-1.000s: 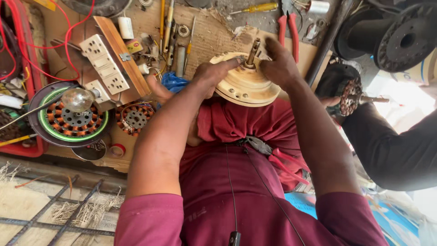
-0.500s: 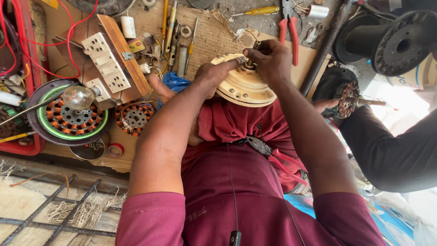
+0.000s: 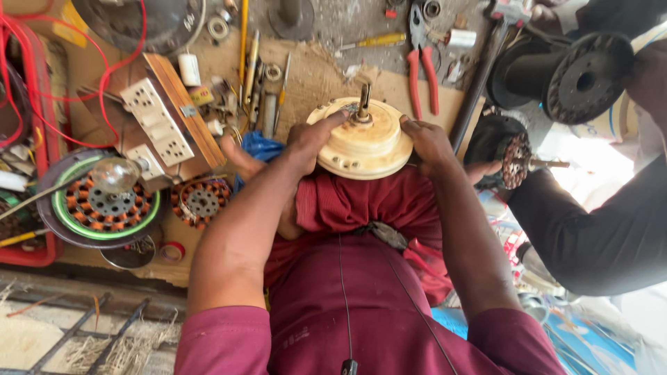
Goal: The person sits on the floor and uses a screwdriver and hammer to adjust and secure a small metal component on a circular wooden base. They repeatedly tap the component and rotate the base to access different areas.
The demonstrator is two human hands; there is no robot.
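A cream round fan motor housing (image 3: 361, 146) with a short metal shaft (image 3: 363, 104) sticking up rests on my knees in maroon cloth. My left hand (image 3: 313, 139) grips its left rim, with the index finger stretched toward the shaft. My right hand (image 3: 429, 142) clasps the right rim. Both hands hold the housing between them.
A wooden board with white sockets (image 3: 163, 125), a green-ringed copper stator (image 3: 104, 205) and a smaller stator (image 3: 203, 201) lie at left. Red pliers (image 3: 422, 66), screwdrivers (image 3: 246, 66) and small parts lie ahead. Another person's dark sleeve (image 3: 597, 229) holds a rotor (image 3: 515, 161) at right, near a black spool (image 3: 577, 80).
My right hand has come off the shaft top and dropped to the housing's right rim. The left hand has shifted along the left rim; the housing sits lower on my knees.
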